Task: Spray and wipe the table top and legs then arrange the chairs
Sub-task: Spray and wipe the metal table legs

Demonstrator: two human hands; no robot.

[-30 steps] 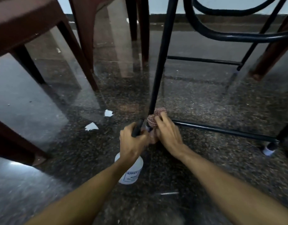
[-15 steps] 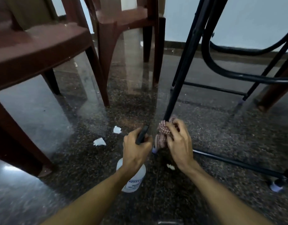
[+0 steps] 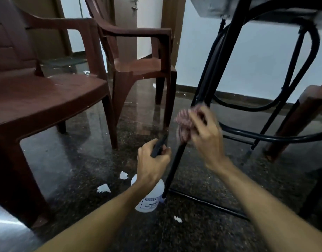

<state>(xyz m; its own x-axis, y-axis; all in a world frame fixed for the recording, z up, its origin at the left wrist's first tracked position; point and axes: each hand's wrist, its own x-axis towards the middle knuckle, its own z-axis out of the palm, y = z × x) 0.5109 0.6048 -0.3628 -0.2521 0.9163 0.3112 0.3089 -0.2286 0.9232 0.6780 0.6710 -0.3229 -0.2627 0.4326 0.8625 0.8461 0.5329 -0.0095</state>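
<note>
A polished dark stone floor (image 3: 80,160) fills the scene. On the left a brown plastic chair (image 3: 47,99) stands near, with a second brown chair (image 3: 138,66) farther back to its right. The counter (image 3: 220,6) shows its underside at upper right, and its black metal leg (image 3: 176,164) slants down to the floor at centre. A white spray bottle (image 3: 153,197) is upright just left of the leg's foot, and the left hand (image 3: 153,164) grips its dark trigger head. The right hand (image 3: 205,137), blurred, clutches a red-checked cloth (image 3: 183,124) against the leg about halfway up, seemingly wrapped around it. White paper scraps (image 3: 103,188) lie on the floor left of the bottle.
</note>
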